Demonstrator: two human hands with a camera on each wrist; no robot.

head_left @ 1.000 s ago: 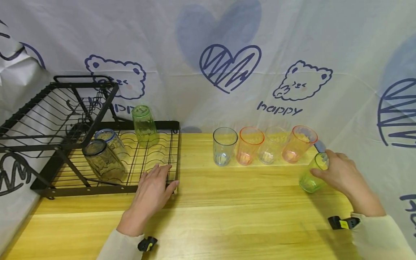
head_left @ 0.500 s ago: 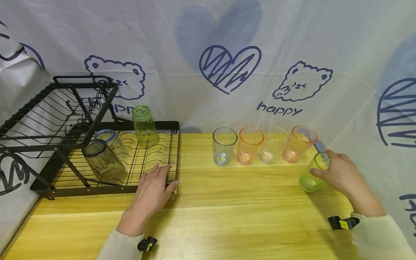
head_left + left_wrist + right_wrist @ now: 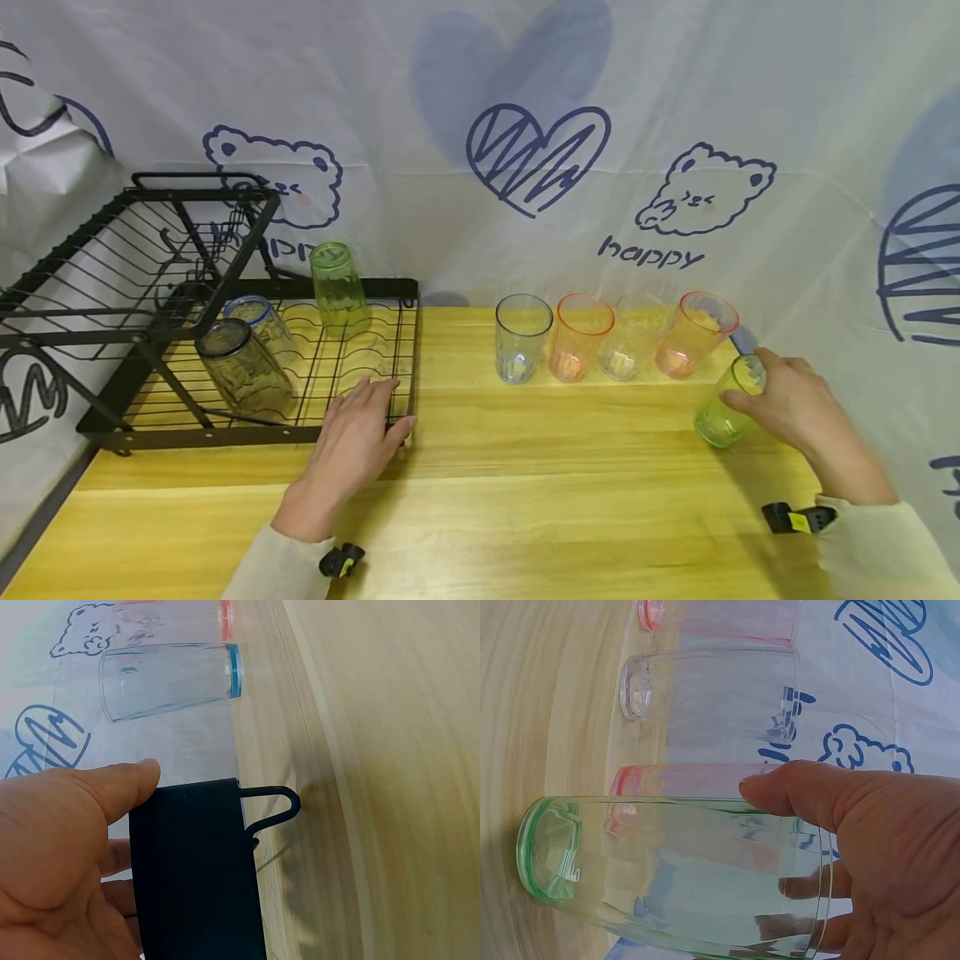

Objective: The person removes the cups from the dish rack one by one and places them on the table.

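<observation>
At the right side of the wooden desk (image 3: 525,517), a person's right hand (image 3: 791,404) pinches a transparent green tumbler (image 3: 718,421) between the thumb on its left side and the fingers, which show through the far wall in the right wrist view. The tumbler is mouth up, tilted slightly; whether its base touches the desk cannot be told.

Just to its far left, four transparent tumblers stand mouth up in a row: from left to right, a pale blue tumbler with a dark rim (image 3: 516,346), an orange tumbler with a red rim (image 3: 572,350), a colourless tumbler (image 3: 621,350) and a pink tumbler with a red rim (image 3: 678,348).

The left hand (image 3: 348,437) rests on the near right corner of a black two-tier metal wire rack (image 3: 247,435), its fingers loosely extended over the near edge and its thumb apart from them. In the rack's lower tier, three tumblers sit upside down: a second green tumbler (image 3: 340,292) at the far side, a clear tumbler with a blue-ringed base (image 3: 273,329) and a dark grey tumbler (image 3: 247,371) nearer, both leaning. Behind hangs a white cloth with blue drawings (image 3: 420,108).
</observation>
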